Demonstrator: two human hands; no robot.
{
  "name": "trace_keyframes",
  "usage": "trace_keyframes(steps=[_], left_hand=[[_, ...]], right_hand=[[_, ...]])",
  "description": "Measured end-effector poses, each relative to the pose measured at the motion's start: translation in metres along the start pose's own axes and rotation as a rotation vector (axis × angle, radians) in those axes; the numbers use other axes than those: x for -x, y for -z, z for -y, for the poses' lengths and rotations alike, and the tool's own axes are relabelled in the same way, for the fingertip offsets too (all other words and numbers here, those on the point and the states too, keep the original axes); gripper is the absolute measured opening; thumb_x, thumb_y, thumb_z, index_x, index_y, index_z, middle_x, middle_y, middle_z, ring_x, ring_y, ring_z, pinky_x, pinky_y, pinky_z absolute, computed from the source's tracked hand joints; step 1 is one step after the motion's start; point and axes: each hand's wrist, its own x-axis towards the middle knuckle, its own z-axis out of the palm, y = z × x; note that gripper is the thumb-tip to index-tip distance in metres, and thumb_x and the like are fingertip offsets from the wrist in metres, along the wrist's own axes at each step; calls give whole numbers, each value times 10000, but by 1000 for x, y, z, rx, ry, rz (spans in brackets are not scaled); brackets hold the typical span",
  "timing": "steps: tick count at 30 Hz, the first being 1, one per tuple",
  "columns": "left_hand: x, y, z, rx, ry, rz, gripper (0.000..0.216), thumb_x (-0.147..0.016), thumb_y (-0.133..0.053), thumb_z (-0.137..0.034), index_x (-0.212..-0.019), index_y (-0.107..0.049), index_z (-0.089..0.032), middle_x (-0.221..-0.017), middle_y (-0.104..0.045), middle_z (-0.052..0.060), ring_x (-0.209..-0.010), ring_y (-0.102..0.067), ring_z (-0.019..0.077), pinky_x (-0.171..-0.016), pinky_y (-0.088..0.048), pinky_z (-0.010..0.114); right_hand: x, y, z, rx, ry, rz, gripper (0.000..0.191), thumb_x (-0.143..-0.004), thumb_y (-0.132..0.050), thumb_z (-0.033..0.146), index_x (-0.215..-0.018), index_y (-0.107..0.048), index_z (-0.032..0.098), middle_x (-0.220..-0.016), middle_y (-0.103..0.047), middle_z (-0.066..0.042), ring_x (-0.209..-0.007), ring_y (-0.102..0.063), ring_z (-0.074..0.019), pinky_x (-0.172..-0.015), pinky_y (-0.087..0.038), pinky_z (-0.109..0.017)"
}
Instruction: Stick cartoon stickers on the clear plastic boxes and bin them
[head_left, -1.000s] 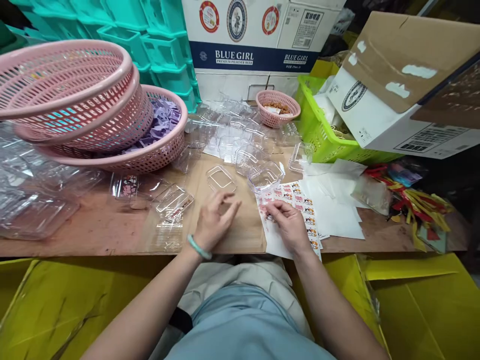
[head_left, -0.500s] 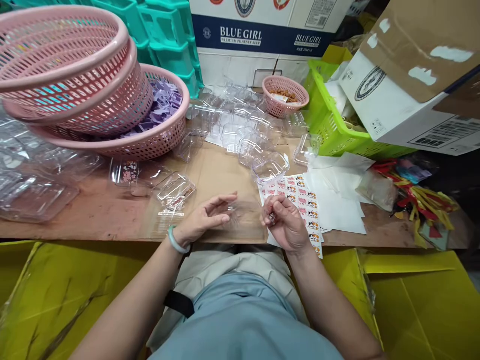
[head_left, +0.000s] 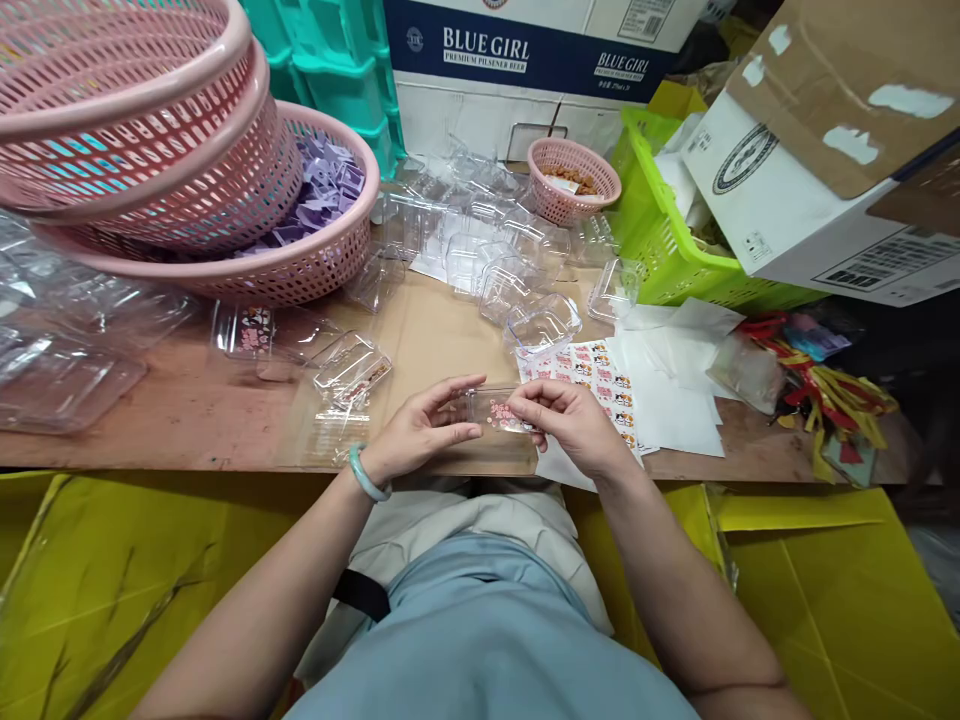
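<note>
A clear plastic box [head_left: 474, 404] is held low above the front of the table. Around its left end my left hand [head_left: 426, 428] is closed, with the thumb on the near side and the fingers on the far side. My right hand [head_left: 566, 415] pinches the right edge of a transparent sticker [head_left: 501, 414] with pink lettering, which lies over the box. Whether the whole sticker touches the plastic I cannot tell. Partly under my right wrist is a sheet of stickers [head_left: 600, 368] with pink lettering and cat pictures.
Clear boxes [head_left: 544, 322] are heaped toward the back, and a stickered box [head_left: 352, 372] lies left. Pink baskets [head_left: 330, 262], one with purple pieces, stand at the left. A small pink basket [head_left: 559, 205], a green basket [head_left: 660, 245] and white papers [head_left: 679, 395] are right.
My right hand has come left from beside the box onto it, bringing the sticker flat over the plastic. My left hand keeps its hold on the box. The camera view has tilted slightly.
</note>
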Motion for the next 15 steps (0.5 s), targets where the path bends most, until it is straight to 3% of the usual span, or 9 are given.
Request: trace_keyframes(steps=[6, 15], left_hand=[[-2, 6, -3, 51, 43, 70, 623, -721, -781, -190, -1304, -579, -271, -1467, -478, 78, -1176, -605, 246, -1005, -513, 377], [-5, 9, -5, 76, 90, 76, 644, -680, -806, -164, -1282, -603, -271, -1460, -491, 80, -1138, -630, 239, -953, -540, 344]], right_hand=[[-6, 5, 7, 196, -14, 75, 320, -774, -707, 468, -805, -691, 150, -598, -529, 42, -482, -424, -57, -438, -361, -190], [-11, 0, 14, 262, -38, 77, 363, -756, -691, 497, -781, -681, 135, -524, -479, 56, -444, -393, -58, -420, -279, -201]])
